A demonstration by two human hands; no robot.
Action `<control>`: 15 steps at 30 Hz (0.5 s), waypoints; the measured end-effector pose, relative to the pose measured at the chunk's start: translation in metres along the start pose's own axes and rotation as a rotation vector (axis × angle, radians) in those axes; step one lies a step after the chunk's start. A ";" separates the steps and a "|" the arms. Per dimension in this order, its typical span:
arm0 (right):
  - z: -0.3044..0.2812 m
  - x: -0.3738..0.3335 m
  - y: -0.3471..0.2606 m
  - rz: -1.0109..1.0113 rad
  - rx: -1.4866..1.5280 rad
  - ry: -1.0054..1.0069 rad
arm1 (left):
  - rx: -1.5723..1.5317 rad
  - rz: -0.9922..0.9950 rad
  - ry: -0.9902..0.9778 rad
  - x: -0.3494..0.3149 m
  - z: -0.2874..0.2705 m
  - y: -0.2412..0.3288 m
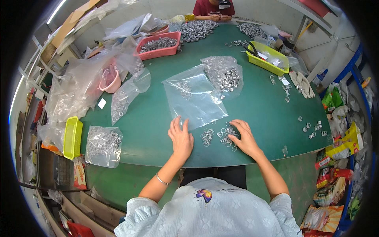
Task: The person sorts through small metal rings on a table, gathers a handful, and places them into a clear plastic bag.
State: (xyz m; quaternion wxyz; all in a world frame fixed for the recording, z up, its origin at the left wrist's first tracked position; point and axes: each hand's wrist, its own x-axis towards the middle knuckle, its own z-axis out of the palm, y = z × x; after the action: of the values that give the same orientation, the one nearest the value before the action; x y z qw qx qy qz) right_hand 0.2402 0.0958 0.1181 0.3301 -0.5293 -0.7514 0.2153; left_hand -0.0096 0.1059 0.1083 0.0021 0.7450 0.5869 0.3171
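Note:
My left hand [181,139] rests by the lower left corner of a flat clear plastic bag [200,106], fingers apart and fingertips at its edge. A few metal rings [184,90] show in the upper part of that bag. My right hand [246,140] is open, its fingers spread over the right side of a small pile of silvery metal rings [226,139]. Just left of that pile lies a smaller cluster of rings [207,137]. Beyond the flat bag, a fuller clear bag [226,73] has shiny metal pieces in and on it.
On the green table [154,144] stand a pink basket [160,53] of metal parts, a yellow-green basket [267,59] and an upright yellow tray [73,138]. A bag of rings [104,146] lies left. Loose rings [312,128] and gloves [301,84] are right. Another person [214,10] sits opposite.

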 end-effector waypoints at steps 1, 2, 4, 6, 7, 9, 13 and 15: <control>0.004 0.005 0.001 -0.003 -0.003 0.015 | 0.008 0.005 -0.028 0.004 0.002 -0.009; 0.007 0.010 0.000 -0.005 -0.007 0.032 | 0.014 0.011 -0.057 0.008 0.003 -0.016; 0.012 0.010 -0.004 -0.043 0.005 0.033 | 0.056 0.035 -0.110 0.005 0.006 -0.026; 0.014 0.012 -0.010 -0.094 -0.002 0.006 | 0.089 0.048 -0.129 0.007 0.005 -0.033; 0.012 0.013 -0.015 -0.097 0.019 -0.027 | 0.101 0.039 -0.140 0.003 0.004 -0.037; 0.002 0.016 -0.024 -0.097 0.039 -0.052 | 0.078 0.028 -0.145 0.003 -0.002 -0.034; -0.058 0.042 -0.040 -0.156 -0.063 0.007 | -0.104 0.014 -0.089 -0.005 -0.025 -0.016; -0.096 0.067 -0.050 -0.251 -0.129 0.093 | -0.192 -0.027 -0.013 -0.017 -0.028 -0.014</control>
State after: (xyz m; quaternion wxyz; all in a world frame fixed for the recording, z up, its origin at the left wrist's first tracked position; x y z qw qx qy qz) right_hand 0.2626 0.1383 0.2362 0.3542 -0.4605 -0.8079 0.0989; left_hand -0.0367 0.0846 0.1171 0.0814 0.7354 0.5638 0.3670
